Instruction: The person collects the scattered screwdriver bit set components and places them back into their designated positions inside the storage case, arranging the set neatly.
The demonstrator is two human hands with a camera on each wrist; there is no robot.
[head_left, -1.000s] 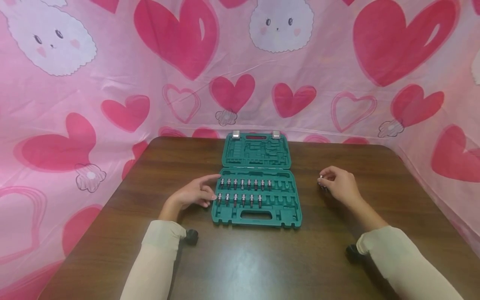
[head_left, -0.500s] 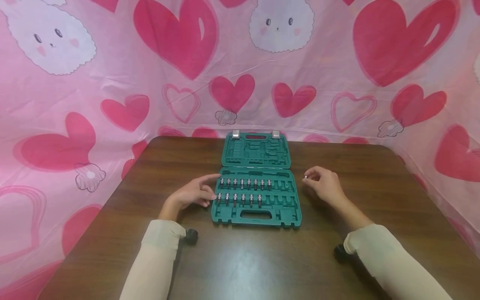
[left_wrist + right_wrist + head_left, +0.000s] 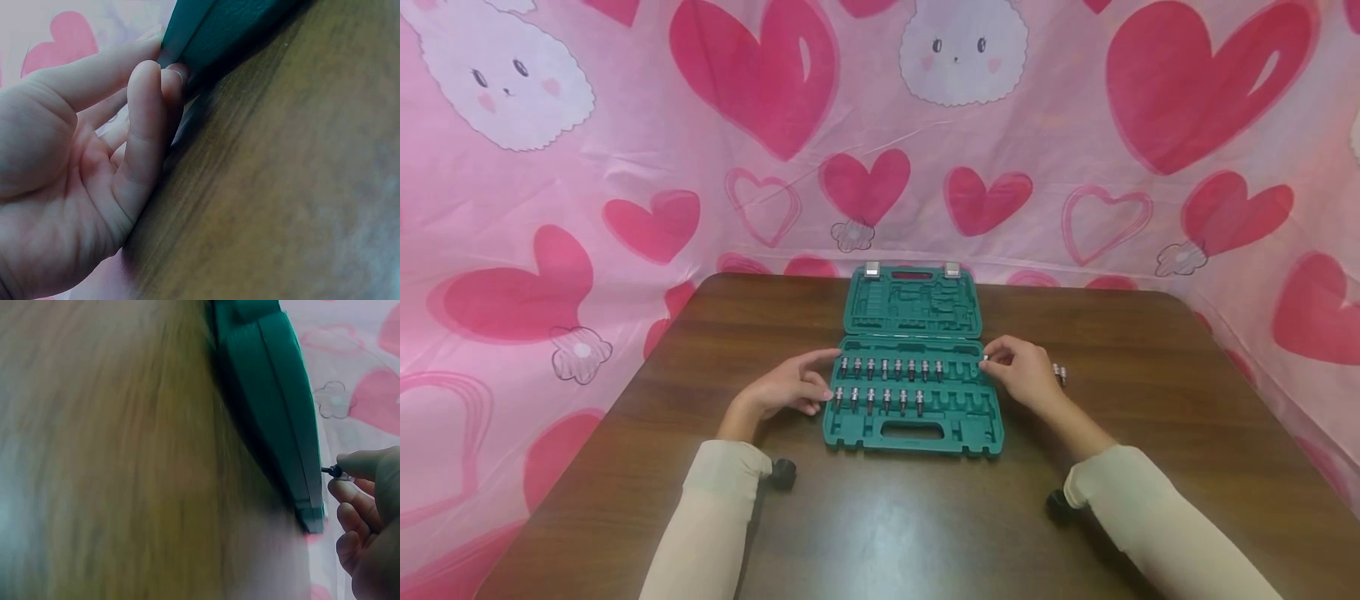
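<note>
- In my head view, the case (image 3: 865,430) lies open at the centre of the frame, its lid (image 3: 912,300) hinged back toward the top.
- I see the right hand (image 3: 1021,371) right of centre, thumb and fingers pinching 1 bit (image 3: 337,472) at the case's right edge; I cannot tell whether that bit touches the case.
- I have the left hand (image 3: 786,387) left of centre, index finger and thumb wide apart, their tips at the case's left edge.
- I count 8 bits in the upper row (image 3: 884,367) and 6 in the lower row (image 3: 887,400), filling both from the left.
- I see 2 loose bits (image 3: 1060,374) on the table (image 3: 880,517), just right of the right hand.
- Heart-print cloth (image 3: 880,125) fills the top of my frame.
</note>
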